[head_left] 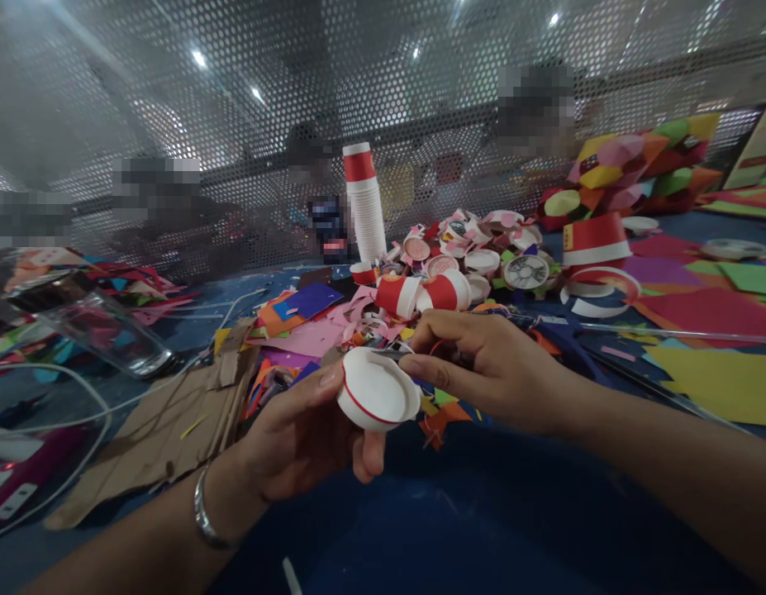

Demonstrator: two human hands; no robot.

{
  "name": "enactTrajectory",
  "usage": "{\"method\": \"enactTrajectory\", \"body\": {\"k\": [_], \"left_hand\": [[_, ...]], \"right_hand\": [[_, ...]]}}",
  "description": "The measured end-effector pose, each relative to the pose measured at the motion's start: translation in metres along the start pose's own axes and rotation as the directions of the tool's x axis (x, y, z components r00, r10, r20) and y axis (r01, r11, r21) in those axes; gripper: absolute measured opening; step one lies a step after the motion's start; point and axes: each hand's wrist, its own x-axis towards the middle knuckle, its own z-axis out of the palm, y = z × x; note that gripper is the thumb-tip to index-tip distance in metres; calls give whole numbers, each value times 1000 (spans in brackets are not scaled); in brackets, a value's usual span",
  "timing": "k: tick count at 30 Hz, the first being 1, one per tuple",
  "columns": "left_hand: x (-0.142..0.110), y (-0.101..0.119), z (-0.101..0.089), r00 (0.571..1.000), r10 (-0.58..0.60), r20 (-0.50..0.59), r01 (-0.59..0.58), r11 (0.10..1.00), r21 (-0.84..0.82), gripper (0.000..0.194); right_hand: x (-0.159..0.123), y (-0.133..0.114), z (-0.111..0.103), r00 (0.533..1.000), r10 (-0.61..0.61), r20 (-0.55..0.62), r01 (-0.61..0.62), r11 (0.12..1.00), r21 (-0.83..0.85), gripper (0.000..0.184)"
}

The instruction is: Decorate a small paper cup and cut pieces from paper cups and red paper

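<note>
My left hand (296, 438), with a silver bangle at the wrist, grips the cut-down base of a white paper cup (373, 392) with a thin red line around it. The base is tilted, its hollow side facing up toward me. My right hand (500, 368) is closed around what look like scissors (390, 354), mostly hidden by the fingers. Their grey blade lies at the upper rim of the cup base. Just beyond my hands lie red and white paper cups (398, 295) on their sides, among pink paper scraps (308, 333).
A tall stack of paper cups (366, 211) stands at the back, beside a heap of cut cup bases (482, 263). Corrugated cardboard (165, 421), a glass tumbler (113, 330) and a white cable (101, 405) lie left. Coloured sheets (717, 380) spread right. Several people sit behind the perforated screen (420, 91).
</note>
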Motion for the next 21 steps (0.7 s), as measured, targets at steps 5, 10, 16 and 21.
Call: {"method": "enactTrajectory", "body": {"k": [5, 10, 16, 21], "left_hand": [[2, 1, 4, 1000, 0, -26, -2, 996, -85, 39], [7, 5, 11, 995, -53, -88, 42, 992, -118, 47], [5, 8, 23, 967, 49, -251, -68, 996, -66, 32], [4, 6, 25, 927, 227, -298, -230, 973, 26, 23]], "right_hand": [[1, 1, 0, 1000, 8, -27, -9, 1000, -12, 33], [2, 6, 0, 998, 23, -53, -24, 999, -31, 32], [3, 5, 2, 997, 24, -71, -22, 1000, 19, 28], [3, 5, 2, 995, 19, -98, -20, 1000, -7, 30]]}}
